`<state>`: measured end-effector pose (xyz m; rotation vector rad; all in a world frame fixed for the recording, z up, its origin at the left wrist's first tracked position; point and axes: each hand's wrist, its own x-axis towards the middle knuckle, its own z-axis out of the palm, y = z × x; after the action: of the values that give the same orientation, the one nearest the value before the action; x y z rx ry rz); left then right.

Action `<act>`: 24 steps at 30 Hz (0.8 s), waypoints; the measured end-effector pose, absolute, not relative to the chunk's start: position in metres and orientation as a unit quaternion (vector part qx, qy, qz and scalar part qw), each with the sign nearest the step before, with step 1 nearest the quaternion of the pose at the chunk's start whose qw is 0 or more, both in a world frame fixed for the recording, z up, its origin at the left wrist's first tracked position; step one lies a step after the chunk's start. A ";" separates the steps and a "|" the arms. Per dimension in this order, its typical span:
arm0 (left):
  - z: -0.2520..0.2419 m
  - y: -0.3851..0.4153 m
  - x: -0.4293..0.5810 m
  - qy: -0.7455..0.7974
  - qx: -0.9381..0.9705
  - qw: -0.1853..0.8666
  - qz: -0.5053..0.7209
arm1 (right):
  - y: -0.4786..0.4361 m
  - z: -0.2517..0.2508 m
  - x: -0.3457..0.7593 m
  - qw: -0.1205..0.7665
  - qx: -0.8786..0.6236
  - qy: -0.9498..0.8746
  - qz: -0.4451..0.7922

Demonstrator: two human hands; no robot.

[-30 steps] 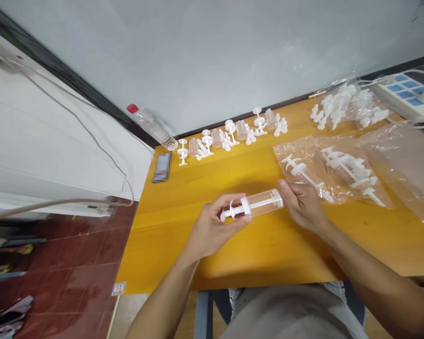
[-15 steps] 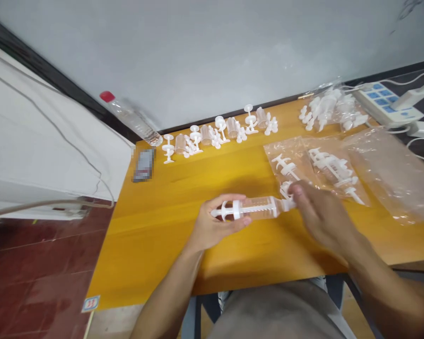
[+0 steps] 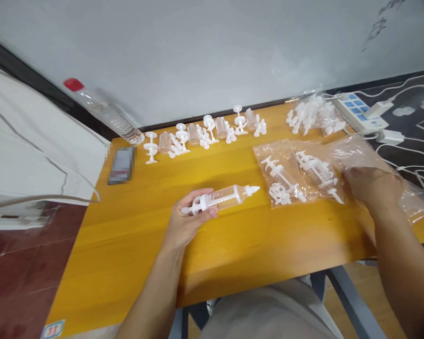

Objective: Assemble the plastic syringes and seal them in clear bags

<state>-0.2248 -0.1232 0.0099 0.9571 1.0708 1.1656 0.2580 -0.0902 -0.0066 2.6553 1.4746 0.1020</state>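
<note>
Left hand (image 3: 185, 221) gripping clear plastic syringe with white plunger and white nozzle tip (image 3: 222, 198) at plunger end, grip closing around barrel flange, syringe hovering just above yellow wooden tabletop (image 3: 233, 245), tip pointing right. Right hand (image 3: 372, 188) resting on empty clear plastic bag (image 3: 367, 155), fingers loosely spread, pinching nothing. Judging: keeping syringe level and steady, pressing bag flat with right hand, opening bag mouth wide beside bagged syringe parts (image 3: 289, 176).

Yellow-orange wood-grain table (image 3: 233, 254). On it: clear syringe (image 3: 221, 199) with white plunger and tip, white plastic parts (image 3: 201, 134), clear bags (image 3: 297, 172). Beside the table: red-capped clear bottle (image 3: 102, 110), white-and-blue power strip (image 3: 360, 113).
</note>
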 end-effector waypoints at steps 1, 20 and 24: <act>0.010 -0.123 -0.225 0.464 0.411 0.602 0.503 | -0.090 -0.010 0.260 0.046 0.875 0.481 0.036; 0.026 -0.186 -0.296 0.548 0.382 0.496 0.555 | -0.213 0.011 0.024 -0.172 0.395 0.903 0.014; 0.023 -0.211 -0.297 0.605 0.425 0.509 0.441 | -0.209 -0.005 -0.004 -0.221 0.433 0.874 -0.004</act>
<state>-0.2968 -0.2115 0.0233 1.0245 1.4565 1.0635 -0.0037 -0.2089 -0.0048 1.5930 3.2135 -0.0134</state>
